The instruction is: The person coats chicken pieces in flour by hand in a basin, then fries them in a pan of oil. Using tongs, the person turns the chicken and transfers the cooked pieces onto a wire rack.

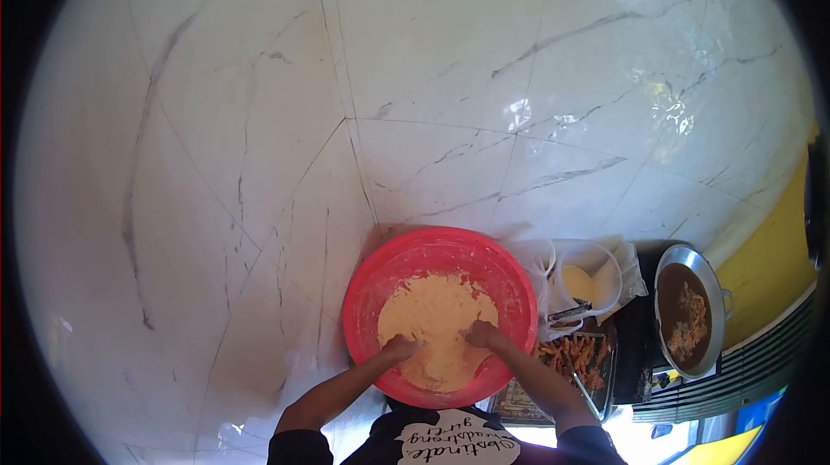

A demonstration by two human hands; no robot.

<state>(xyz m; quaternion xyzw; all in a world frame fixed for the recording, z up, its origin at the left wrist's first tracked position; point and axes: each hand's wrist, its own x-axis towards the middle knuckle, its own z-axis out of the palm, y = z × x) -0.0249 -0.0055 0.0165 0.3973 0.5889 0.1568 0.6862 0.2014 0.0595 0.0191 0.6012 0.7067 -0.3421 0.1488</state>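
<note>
A wide red plastic basin stands in front of my body, holding a broad heap of pale yellowish flour. Both hands are inside the basin. My left hand reaches into the left side of the flour, and my right hand into its right side, the two a short way apart. The fingers of both hands are mostly sunk in or coated by the powder, so their grip is hidden. Flour dust also clings to the basin's inner wall.
Right of the basin are a clear plastic tub of pale batter, a tray of fried brown pieces with metal tongs, and a metal pan of brown oil with food frying. Marble-patterned tile walls stand behind and at left.
</note>
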